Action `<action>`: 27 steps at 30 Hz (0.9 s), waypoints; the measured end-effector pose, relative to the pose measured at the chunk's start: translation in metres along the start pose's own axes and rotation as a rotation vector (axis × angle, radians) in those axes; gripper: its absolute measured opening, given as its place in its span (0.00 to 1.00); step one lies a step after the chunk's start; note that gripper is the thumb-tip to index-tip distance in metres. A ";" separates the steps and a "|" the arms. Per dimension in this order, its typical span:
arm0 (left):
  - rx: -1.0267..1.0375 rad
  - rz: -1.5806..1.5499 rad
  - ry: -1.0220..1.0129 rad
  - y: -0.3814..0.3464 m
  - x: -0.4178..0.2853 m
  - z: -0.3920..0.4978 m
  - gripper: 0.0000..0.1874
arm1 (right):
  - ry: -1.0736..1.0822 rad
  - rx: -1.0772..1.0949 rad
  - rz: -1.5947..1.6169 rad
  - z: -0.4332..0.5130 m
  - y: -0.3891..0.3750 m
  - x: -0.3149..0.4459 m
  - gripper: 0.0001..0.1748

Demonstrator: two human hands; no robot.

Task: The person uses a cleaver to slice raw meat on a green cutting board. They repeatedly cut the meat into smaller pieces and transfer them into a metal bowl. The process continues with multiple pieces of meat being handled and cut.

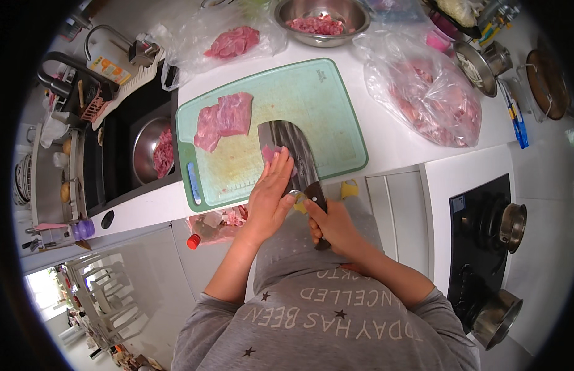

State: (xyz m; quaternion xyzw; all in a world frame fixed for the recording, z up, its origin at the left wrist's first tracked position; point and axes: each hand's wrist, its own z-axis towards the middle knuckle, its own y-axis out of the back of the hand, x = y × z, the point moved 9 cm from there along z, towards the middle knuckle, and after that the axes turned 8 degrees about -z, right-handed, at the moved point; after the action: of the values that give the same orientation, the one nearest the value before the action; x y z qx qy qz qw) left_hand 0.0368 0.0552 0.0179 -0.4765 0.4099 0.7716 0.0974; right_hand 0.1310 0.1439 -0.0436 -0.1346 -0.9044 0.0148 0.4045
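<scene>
A broad-bladed kitchen knife [294,143] has its flat face turned up over the green cutting board [310,102]. My right hand [335,227] is wrapped around its dark handle, near the board's front edge. With fingers stretched out together, my left hand [271,195] lies against the blade's face. A small pink slice of meat [270,153] shows at its fingertips; whether other bits lie under the palm is hidden. Farther left on the board rests a larger piece of raw meat [226,116], apart from both hands.
Behind the board are sliced meat [233,42] on a plastic bag and a steel bowl [321,41] holding cut meat. A clear bag of meat [430,102] sits right. Another bowl [141,153] of meat stands in the dark sink [115,171]. The hob [477,246] is at right.
</scene>
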 end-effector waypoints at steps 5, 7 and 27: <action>-0.039 -0.001 0.007 0.007 0.000 0.009 0.32 | -0.017 -0.033 0.060 0.018 -0.013 0.005 0.18; -0.053 -0.035 0.032 0.013 0.001 0.014 0.29 | -0.005 -0.036 0.129 0.022 -0.015 0.010 0.18; -0.771 -0.637 0.304 0.037 0.055 -0.002 0.05 | 0.488 -0.337 -0.455 -0.014 -0.020 0.051 0.12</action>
State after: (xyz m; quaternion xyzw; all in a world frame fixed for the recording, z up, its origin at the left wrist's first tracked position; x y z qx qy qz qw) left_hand -0.0114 0.0166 -0.0073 -0.6856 -0.0599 0.7206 0.0841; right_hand 0.1043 0.1366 0.0051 0.0056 -0.7779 -0.2571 0.5734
